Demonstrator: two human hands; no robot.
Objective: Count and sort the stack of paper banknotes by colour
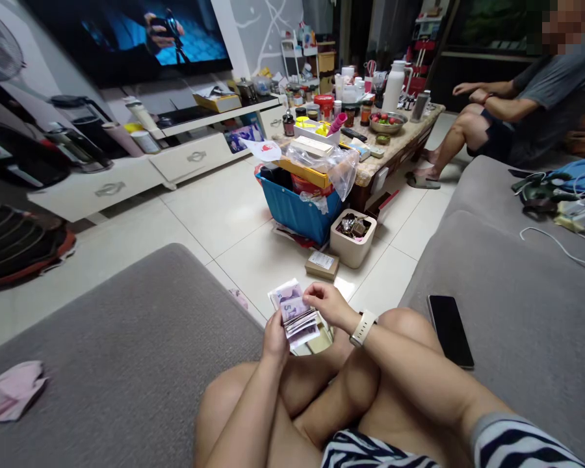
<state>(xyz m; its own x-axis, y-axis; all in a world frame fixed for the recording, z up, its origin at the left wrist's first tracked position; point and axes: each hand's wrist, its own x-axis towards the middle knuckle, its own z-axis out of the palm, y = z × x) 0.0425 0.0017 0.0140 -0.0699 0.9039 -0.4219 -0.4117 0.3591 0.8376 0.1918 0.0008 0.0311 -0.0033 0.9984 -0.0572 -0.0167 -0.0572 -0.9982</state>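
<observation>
In front of my crossed legs is a stack of purple banknotes (299,328), fanned in part, with a "5" printed on them. My left hand (275,339) is wrapped around the stack's left side. From the upper right, my right hand (327,302) pinches the edge of a top note between thumb and fingers. A pale strap (363,327) circles my right wrist. Just below the notes lies a light, flat item, partly covered, whose kind I cannot make out.
A black phone (451,331) lies on the grey sofa (507,260) to my right. Ahead stand a small brown box (322,265), a cream bin (353,244) and a blue basket (295,208) beside a crowded table (370,170). Another person (550,97) sits at far right. A pink cloth (14,390) lies left.
</observation>
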